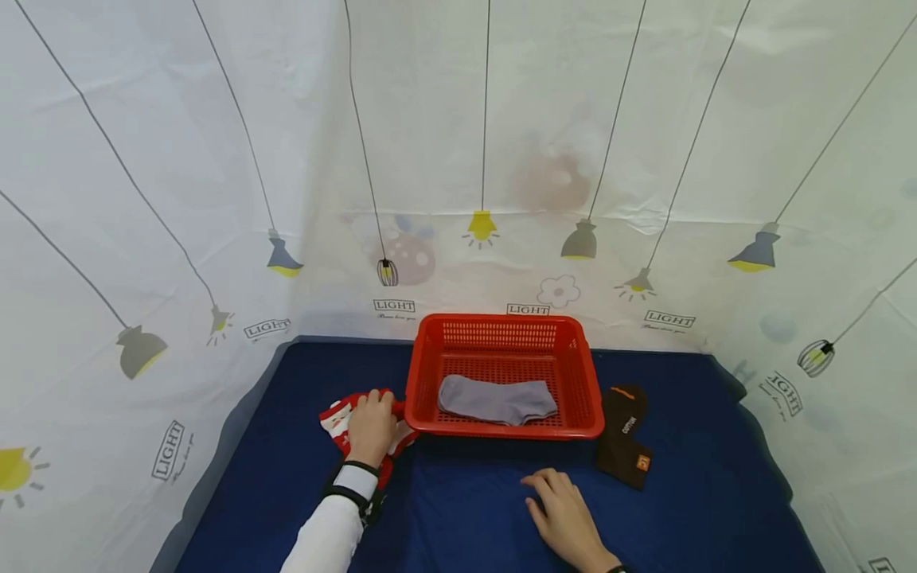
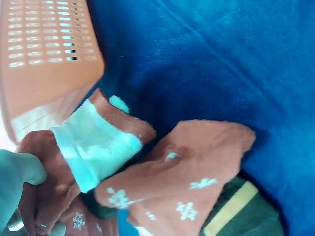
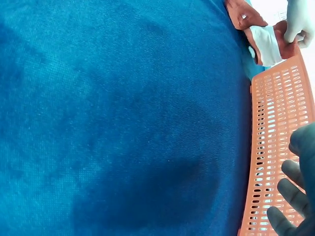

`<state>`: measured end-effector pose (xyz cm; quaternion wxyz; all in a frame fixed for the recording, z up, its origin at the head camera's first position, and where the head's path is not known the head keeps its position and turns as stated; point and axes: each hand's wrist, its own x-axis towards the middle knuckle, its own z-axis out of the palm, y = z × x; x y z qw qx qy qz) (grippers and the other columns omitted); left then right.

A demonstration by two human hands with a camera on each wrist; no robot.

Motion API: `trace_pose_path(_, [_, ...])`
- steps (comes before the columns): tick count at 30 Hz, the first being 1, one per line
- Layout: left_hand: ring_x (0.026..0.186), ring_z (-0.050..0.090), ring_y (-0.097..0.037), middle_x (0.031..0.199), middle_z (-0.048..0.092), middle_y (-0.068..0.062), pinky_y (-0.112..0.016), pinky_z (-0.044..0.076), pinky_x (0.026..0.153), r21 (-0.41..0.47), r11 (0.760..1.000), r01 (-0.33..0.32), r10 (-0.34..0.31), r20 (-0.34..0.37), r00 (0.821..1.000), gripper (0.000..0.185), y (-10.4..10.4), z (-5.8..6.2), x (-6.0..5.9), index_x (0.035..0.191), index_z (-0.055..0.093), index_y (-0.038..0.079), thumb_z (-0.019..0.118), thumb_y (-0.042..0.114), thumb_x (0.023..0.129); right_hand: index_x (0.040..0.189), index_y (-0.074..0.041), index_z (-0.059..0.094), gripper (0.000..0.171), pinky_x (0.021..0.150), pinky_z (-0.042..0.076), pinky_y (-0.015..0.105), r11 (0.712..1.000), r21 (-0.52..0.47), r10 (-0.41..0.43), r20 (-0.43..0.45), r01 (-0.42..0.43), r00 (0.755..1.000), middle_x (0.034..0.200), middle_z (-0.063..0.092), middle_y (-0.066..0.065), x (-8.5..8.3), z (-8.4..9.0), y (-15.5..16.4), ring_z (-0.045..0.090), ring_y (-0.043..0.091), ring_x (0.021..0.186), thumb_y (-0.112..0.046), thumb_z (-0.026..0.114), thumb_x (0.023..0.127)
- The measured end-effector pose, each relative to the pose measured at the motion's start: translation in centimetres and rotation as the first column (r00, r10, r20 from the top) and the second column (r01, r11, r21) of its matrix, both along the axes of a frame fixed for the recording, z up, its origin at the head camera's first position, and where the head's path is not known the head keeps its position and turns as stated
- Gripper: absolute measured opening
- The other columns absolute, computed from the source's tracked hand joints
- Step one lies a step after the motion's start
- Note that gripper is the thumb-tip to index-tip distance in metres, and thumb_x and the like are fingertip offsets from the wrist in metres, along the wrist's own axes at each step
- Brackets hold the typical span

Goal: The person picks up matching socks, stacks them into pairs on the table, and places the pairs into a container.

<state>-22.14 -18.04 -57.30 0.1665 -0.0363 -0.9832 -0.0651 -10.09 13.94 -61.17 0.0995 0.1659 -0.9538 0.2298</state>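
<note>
My left hand [image 1: 371,431] is at the left side of the red plastic basket [image 1: 504,432], pinching a red-and-white sock [image 2: 49,172] between thumb and fingers. Its white band [image 2: 96,142] shows in the left wrist view. Beside it lies more red sock fabric with white snowflakes [image 2: 184,184], partly over a dark green piece with a yellow stripe [image 2: 246,211]. My right hand [image 1: 562,513] holds nothing; its fingers are loosely bent in front of the basket. Inside the basket a grey sock [image 1: 494,399] lies flat.
A dark brown sock pair [image 1: 619,454] with an orange label lies right of the basket. A dark blue cloth [image 1: 466,517] covers the table. White sheeting [image 1: 444,143] printed with hanging lamps rises behind and at both sides.
</note>
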Motion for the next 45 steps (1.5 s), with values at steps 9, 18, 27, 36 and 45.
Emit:
trace_pose_path(9, [0.069, 0.054, -0.033, 0.078, 0.055, -0.014, -0.043, 0.045, 0.056, 0.018, 0.999, 0.04, -0.038, -0.075, 0.996, 0.022, -0.4, 1.3, 1.6, 0.084, 0.061, 0.006, 0.073, 0.009, 0.065, 0.103, -0.021, 0.065, 0.026, 0.065, 0.038, 0.027, 1.0, 0.014, -0.001, 0.003, 0.001, 1.0, 0.097, 0.053, -0.01, -0.2, 0.1, 0.1, 0.048, 0.008, 0.084, -0.02, 0.071, 0.078])
trace_pose_path(18, [0.07, 0.053, -0.032, 0.078, 0.055, -0.013, -0.043, 0.045, 0.059, 0.041, 0.998, 0.055, -0.05, -0.107, 0.993, 0.024, -0.7, 1.8, 3.4, 0.084, 0.06, 0.007, 0.074, 0.009, 0.064, 0.103, -0.021, 0.065, 0.025, 0.067, 0.039, 0.028, 1.0, 0.012, -0.002, 0.009, 0.001, 1.0, 0.097, 0.053, -0.009, -0.2, -0.1, 0.2, 0.048, 0.009, 0.085, -0.02, 0.071, 0.078])
trace_pose_path(27, [0.067, 0.052, -0.03, 0.075, 0.053, -0.009, -0.04, 0.044, 0.056, 0.045, 0.992, 0.114, -0.107, -0.133, 0.985, 0.022, 0.0, 2.3, 6.0, 0.077, 0.057, 0.009, 0.074, 0.008, 0.063, 0.102, -0.021, 0.065, 0.025, 0.067, 0.039, 0.029, 1.0, 0.007, 0.001, 0.027, -0.001, 1.0, 0.096, 0.053, -0.009, -0.4, -0.1, 0.3, 0.048, 0.009, 0.085, -0.02, 0.071, 0.078])
trace_pose_path(36, [0.062, 0.05, -0.024, 0.071, 0.051, -0.006, -0.034, 0.04, 0.053, 0.035, 0.985, 0.167, -0.16, -0.139, 0.977, 0.024, 1.7, 1.5, 8.4, 0.075, 0.057, 0.011, 0.076, 0.009, 0.06, 0.102, -0.021, 0.065, 0.025, 0.066, 0.038, 0.028, 1.0, 0.0, 0.007, 0.013, -0.007, 1.0, 0.096, 0.053, -0.009, -0.6, 0.0, 0.4, 0.048, 0.009, 0.085, -0.019, 0.071, 0.078])
trace_pose_path(45, [0.062, 0.049, -0.021, 0.072, 0.051, -0.003, -0.031, 0.04, 0.052, 0.043, 0.978, 0.203, -0.195, -0.15, 0.969, 0.026, 3.9, 1.3, 9.3, 0.074, 0.057, 0.014, 0.079, 0.012, 0.059, 0.103, -0.02, 0.065, 0.025, 0.068, 0.04, 0.03, 1.0, -0.006, 0.016, -0.005, -0.016, 1.0, 0.098, 0.053, -0.008, -0.8, 0.1, 0.3, 0.049, 0.01, 0.086, -0.019, 0.071, 0.078])
